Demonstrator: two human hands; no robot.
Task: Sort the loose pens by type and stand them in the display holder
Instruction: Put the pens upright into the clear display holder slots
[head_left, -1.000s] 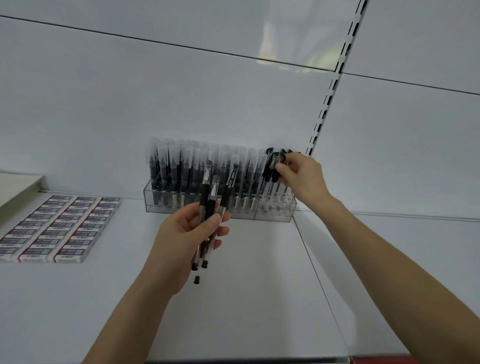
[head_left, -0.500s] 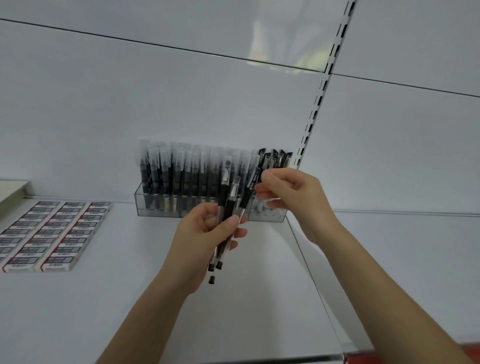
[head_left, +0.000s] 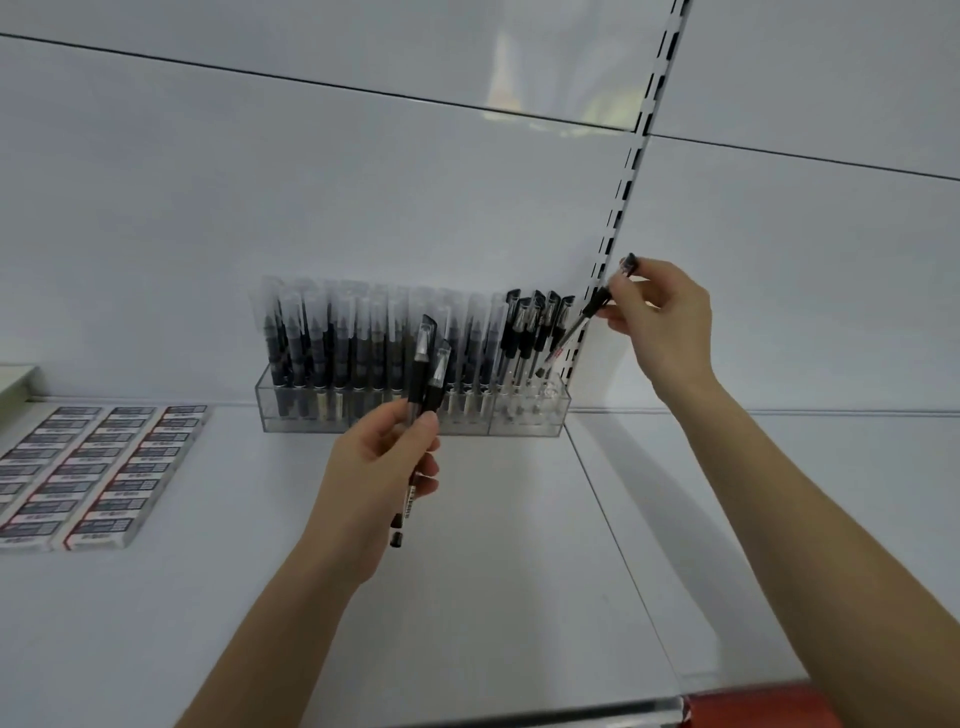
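A clear acrylic display holder (head_left: 374, 423) stands against the back wall of the white shelf. Its left and middle slots carry several clear-capped pens (head_left: 332, 332); its right end carries several black-capped pens (head_left: 530, 322). My left hand (head_left: 384, 478) grips two black-capped pens (head_left: 423, 384) upright in front of the holder's middle. My right hand (head_left: 660, 322) pinches one black-capped pen (head_left: 587, 317) by its upper end, tilted, with the tip down in the holder's right end.
Flat boxes of erasers (head_left: 98, 473) lie in rows at the left of the shelf (head_left: 467, 571). A slotted metal upright (head_left: 623, 197) runs up the wall just behind the holder's right end. A shelf seam runs forward from there; a red strip shows at the bottom right.
My right hand took one pen from the bunch in my left hand and carried it up and right to the holder's right end. My left hand now holds two pens instead of three.
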